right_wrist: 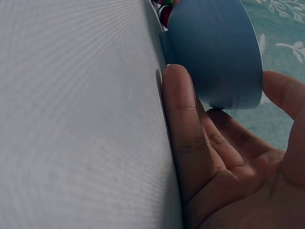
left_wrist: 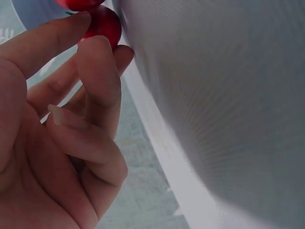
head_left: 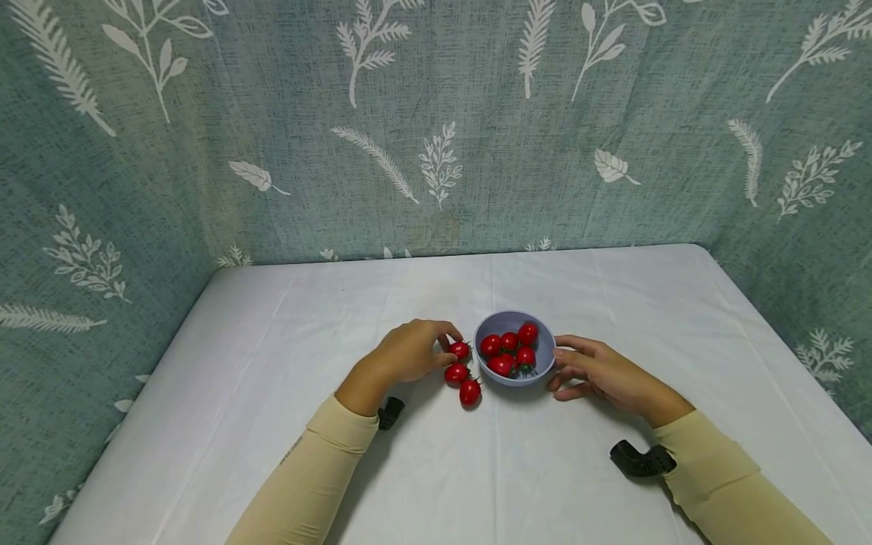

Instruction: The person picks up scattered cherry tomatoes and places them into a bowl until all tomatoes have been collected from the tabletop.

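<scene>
Left of the bowl, my left hand (head_left: 414, 350) pinches a cherry tomato (head_left: 459, 350) between thumb and fingertips. The left wrist view shows that tomato (left_wrist: 108, 26) at the fingertips, with part of another red one above it. Two more cherry tomatoes (head_left: 469, 393) lie on the cloth just nearer to me. Several red tomatoes with green stems (head_left: 502, 365) sit inside the small blue-grey bowl (head_left: 515, 381). On the bowl's right side rests my right hand (head_left: 602, 376), its fingers loosely spread along the wall and thumb at the rim; the right wrist view shows this wall (right_wrist: 214, 52) close up.
A white cloth (head_left: 545, 469) covers the table. Behind it and at both sides hangs a green leaf-patterned curtain (head_left: 286, 219). Black wrist mounts (head_left: 643, 459) sit at both sleeves.
</scene>
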Tool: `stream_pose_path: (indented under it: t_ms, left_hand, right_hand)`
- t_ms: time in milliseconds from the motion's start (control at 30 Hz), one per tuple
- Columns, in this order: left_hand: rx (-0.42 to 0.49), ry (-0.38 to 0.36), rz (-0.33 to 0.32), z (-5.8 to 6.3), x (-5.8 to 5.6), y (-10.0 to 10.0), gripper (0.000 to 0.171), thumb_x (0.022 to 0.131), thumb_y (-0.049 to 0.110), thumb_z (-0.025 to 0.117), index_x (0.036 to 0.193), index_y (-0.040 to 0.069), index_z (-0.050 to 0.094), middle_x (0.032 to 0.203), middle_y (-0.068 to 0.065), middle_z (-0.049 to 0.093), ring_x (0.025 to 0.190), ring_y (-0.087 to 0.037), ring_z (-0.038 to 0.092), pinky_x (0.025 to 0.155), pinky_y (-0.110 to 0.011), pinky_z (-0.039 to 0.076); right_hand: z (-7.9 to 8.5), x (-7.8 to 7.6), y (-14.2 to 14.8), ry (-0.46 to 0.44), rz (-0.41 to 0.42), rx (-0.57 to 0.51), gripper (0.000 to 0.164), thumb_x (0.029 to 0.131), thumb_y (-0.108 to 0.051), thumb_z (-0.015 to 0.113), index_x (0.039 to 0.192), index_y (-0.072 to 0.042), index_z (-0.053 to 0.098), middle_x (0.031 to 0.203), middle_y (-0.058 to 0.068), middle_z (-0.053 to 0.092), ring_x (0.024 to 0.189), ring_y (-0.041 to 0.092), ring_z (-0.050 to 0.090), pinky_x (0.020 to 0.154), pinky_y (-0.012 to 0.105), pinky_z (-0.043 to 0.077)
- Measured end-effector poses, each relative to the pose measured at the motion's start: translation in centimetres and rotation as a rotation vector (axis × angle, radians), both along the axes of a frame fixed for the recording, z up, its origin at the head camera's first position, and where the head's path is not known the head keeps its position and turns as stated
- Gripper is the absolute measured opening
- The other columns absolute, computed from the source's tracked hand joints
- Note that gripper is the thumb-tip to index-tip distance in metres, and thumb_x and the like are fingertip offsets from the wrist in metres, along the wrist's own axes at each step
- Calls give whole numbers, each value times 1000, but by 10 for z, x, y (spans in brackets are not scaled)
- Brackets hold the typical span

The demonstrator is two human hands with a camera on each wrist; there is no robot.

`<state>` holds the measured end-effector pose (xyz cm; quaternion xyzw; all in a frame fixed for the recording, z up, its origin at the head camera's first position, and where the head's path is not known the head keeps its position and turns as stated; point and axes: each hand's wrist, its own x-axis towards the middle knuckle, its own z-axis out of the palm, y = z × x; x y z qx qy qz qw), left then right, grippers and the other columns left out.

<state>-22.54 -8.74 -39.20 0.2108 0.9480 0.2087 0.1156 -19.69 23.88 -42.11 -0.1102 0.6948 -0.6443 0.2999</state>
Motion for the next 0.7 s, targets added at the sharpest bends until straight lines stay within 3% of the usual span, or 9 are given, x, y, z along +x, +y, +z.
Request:
stream_pose_path:
  t_ms: [700]
  left_hand:
    - [58, 68, 57, 8, 0, -1, 27, 93, 36, 70, 118, 25, 70, 101, 6, 73, 78, -11, 60, 66, -29, 46]
  right_hand:
    - [2, 1, 0, 10, 8, 7, 62, 107, -27, 46, 152, 9, 22, 102, 6, 68, 93, 16, 69, 81, 33, 60]
